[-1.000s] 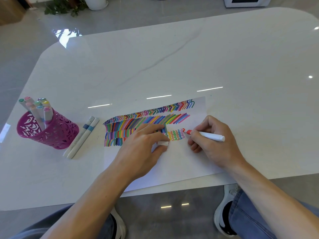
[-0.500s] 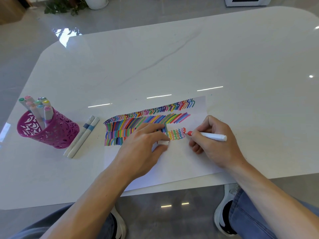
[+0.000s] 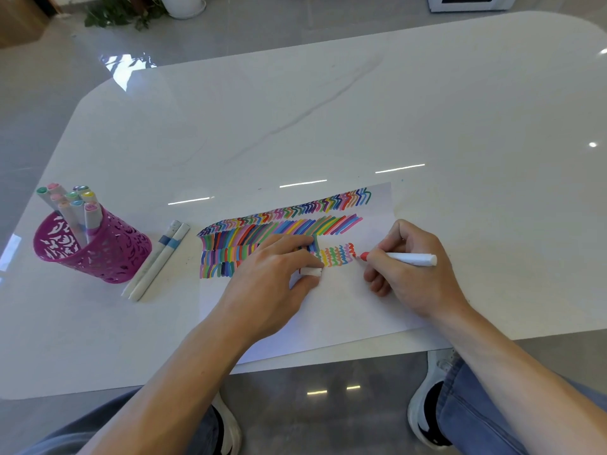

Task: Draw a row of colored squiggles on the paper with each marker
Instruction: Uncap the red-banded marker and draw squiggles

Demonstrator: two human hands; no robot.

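A white sheet of paper (image 3: 345,300) lies near the table's front edge, covered in rows of colored strokes. A short row of squiggles (image 3: 336,255) ends in a fresh red one. My right hand (image 3: 414,274) grips a white marker with a red tip (image 3: 410,258), the tip touching the paper just right of the red squiggle. My left hand (image 3: 269,284) rests on the paper over the strokes and holds a small white marker cap (image 3: 311,271) between thumb and fingers.
A magenta perforated cup (image 3: 98,254) with several capped markers stands at the left. Two white markers (image 3: 157,261) lie side by side between the cup and the paper. The white marble table (image 3: 328,110) stretches far beyond. My knees and shoes show below the edge.
The red marker tip has worked downward along the squiggle row's right end, leaving a red squiggle. My left hand has stayed in place on the paper.
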